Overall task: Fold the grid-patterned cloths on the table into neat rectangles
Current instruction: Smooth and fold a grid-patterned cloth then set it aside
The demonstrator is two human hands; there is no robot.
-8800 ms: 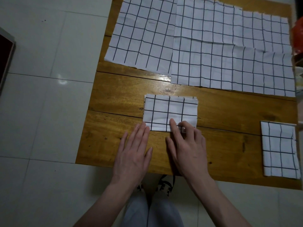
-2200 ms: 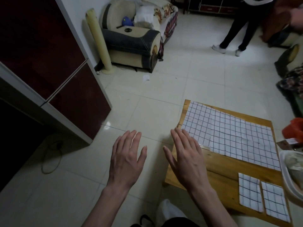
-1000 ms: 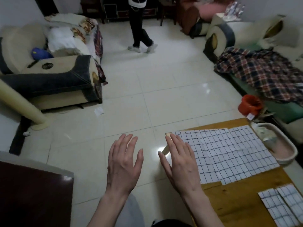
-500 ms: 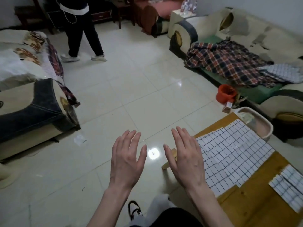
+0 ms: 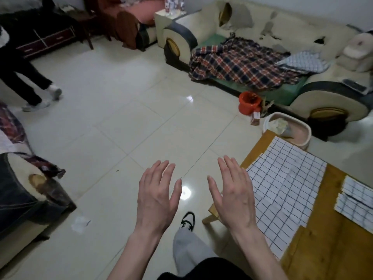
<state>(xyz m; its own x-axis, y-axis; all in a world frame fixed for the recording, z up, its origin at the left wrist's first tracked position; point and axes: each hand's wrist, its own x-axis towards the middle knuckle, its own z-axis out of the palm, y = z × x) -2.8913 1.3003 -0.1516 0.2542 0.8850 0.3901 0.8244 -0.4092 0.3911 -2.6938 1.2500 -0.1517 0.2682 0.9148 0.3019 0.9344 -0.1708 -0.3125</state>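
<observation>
The wooden table [image 5: 323,249] fills the lower right of the head view. Unfolded white cloths with a black grid [image 5: 282,190] lie flat on it, overlapping. Two folded grid cloths [image 5: 357,201] rest side by side at the right edge of the frame. My left hand [image 5: 157,197] hovers over the tiled floor, left of the table, fingers spread and holding nothing. My right hand [image 5: 232,193] is raised beside it, over the table's left corner, fingers apart and empty.
A cream sofa [image 5: 272,49] with a plaid blanket [image 5: 238,63] stands at the back right. A red bucket [image 5: 249,103] and a pale basin [image 5: 286,127] sit beyond the table. A person [image 5: 22,73] walks at the far left. An armchair [image 5: 26,197] stands at left.
The view has swung right and up from the table to the room. Both hands stay raised and empty in front of me. The person at the back has moved to the left.
</observation>
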